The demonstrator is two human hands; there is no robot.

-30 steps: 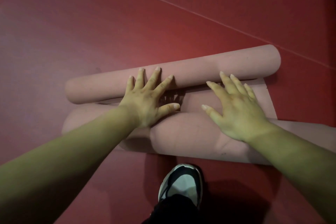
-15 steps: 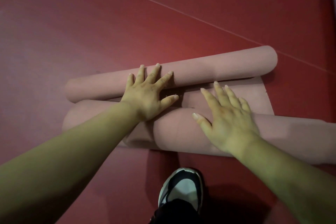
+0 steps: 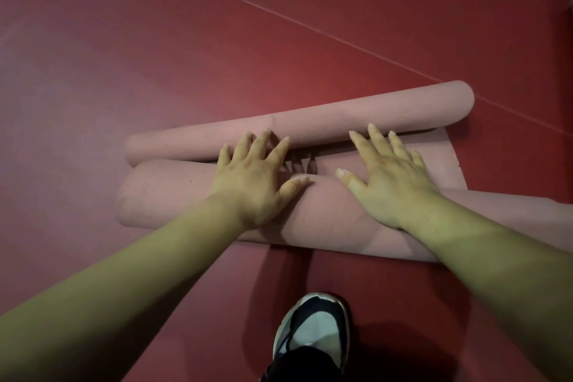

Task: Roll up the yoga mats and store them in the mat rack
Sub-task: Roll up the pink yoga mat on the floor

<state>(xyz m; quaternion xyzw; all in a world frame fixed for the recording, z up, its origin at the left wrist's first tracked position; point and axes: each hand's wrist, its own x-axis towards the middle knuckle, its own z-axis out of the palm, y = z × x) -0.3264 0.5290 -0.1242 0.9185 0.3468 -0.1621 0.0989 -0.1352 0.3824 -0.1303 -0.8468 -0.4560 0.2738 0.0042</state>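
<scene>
Right under the left hand and right hand, both flat and gripping nothing: fat mat roll lying sideways, thin roll maybe touching fingertips.

Matt, finely ribbed foam mat

Floor: dark red, matte, finely textured. One thin pale seam crosses it on a slant, beyond everything else noted.

Lying on the floor: a pink yoga mat in two rolls. The thin roll is on the far side and the thick roll on the near side. A short flat strip shows between them. The rolls almost touch at one end and splay apart at the other.

A black-and-white shoe stands on the floor, nearer than the thick roll and apart from it.
</scene>
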